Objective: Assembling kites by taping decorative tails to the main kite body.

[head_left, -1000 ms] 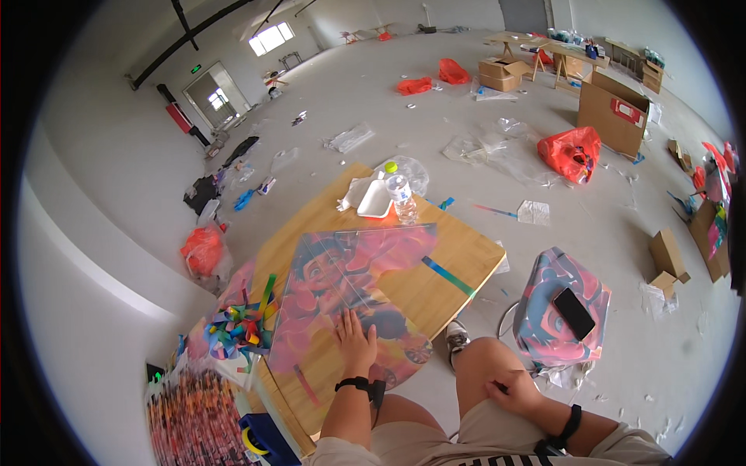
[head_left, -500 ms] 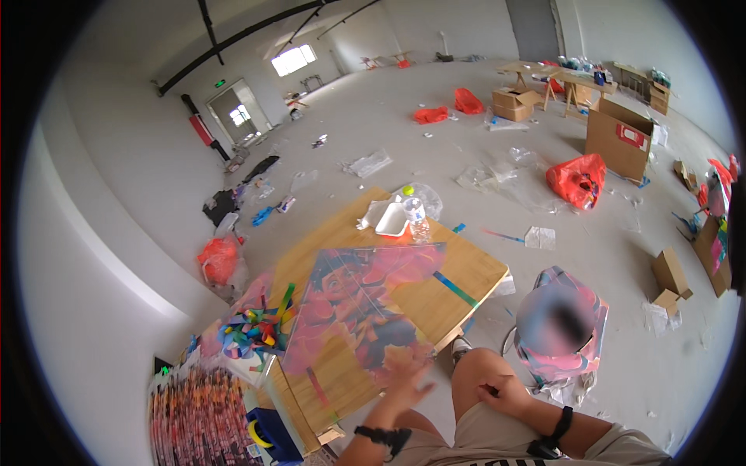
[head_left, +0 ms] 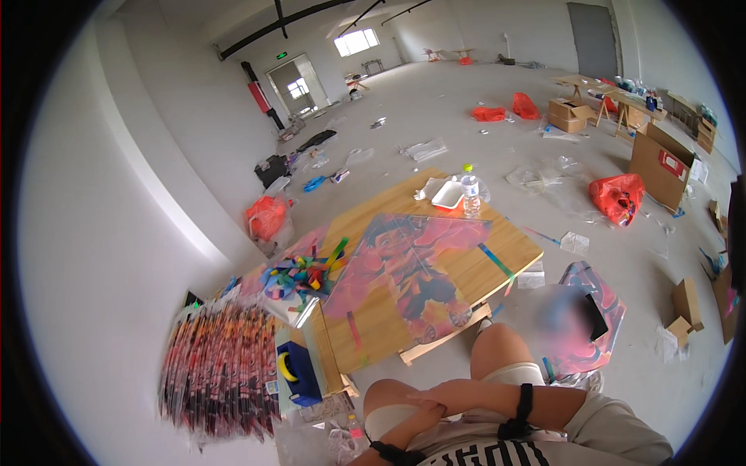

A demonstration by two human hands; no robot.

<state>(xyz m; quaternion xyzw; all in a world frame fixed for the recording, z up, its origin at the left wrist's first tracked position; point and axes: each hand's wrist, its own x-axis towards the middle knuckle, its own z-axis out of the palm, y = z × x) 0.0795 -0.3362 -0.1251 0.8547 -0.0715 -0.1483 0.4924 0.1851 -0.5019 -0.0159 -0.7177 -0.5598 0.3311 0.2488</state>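
blue dispenser (head_left: 306,382) around yellow roll (head_left: 285,366), left hand (head_left: 430,418) and right hand (head_left: 449,394) together, grip unclear

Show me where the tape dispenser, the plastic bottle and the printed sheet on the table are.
Tape dispenser (head_left: 306,379): head view, on its blue body.
Plastic bottle (head_left: 471,193): head view, on its side.
Printed sheet (head_left: 412,268): head view, near its middle.
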